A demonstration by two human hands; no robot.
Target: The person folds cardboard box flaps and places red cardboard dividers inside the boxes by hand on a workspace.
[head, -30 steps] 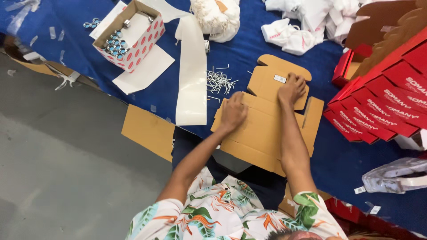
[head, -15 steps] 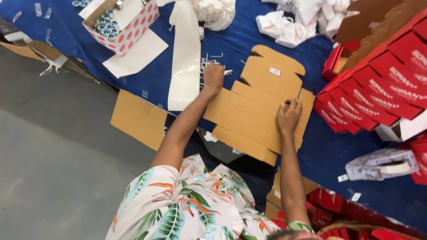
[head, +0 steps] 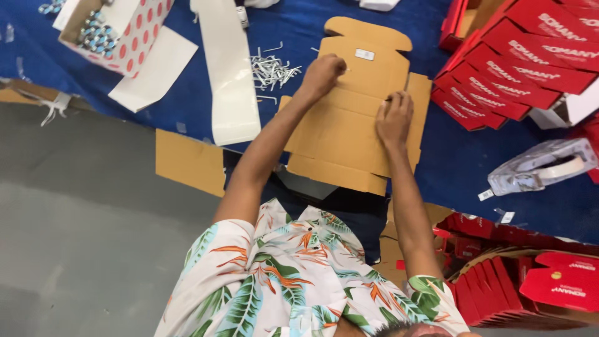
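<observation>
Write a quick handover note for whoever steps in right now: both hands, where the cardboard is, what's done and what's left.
Left hand: pressing on the upper left of the flat brown die-cut cardboard box blank.
Right hand: pressing on the blank's right side.
The blank lies flat on the blue table covering, its lower edge overhanging the table. The pile of small metal pins sits just left of it.
Done: blank laid out.
Left: no flap is folded up yet.

Lying directly on the blue-covered table (head: 299, 31): a flat cardboard box blank (head: 349, 125), a pile of small metal pieces (head: 269, 68), a long white strip (head: 229, 75), a red-dotted box (head: 115, 28), stacked red flat boxes (head: 511, 75), a grey plastic bag (head: 543, 165). Hanging a little over the near edge, that blank.
</observation>
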